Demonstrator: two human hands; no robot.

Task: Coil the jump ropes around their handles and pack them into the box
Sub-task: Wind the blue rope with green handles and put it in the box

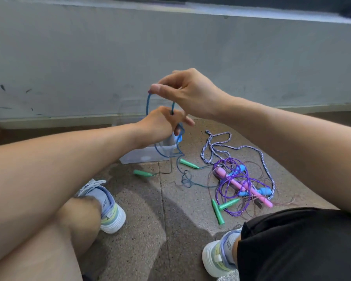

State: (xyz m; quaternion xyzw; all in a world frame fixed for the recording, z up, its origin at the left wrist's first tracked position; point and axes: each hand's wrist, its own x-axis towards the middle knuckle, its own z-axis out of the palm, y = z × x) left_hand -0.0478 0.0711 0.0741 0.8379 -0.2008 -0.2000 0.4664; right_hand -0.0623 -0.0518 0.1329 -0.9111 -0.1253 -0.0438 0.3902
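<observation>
Translucent plastic box (142, 157); glossy purple cord (234, 191); twisted woven rope (215, 147); smooth plastic green handles (218, 210); speckled stone floor (142, 209).

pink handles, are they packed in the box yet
No, the pink handles lie on the floor in the tangle of ropes, to the right of the clear box.

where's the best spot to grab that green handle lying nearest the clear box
Grip the green handle across its thicker upper-left end, coming straight down from above. It lies flat on the floor, clear of the box, so thumb and fingers fit either long side. The narrow tip has the cord running out, so it is a poorer hold.
</observation>
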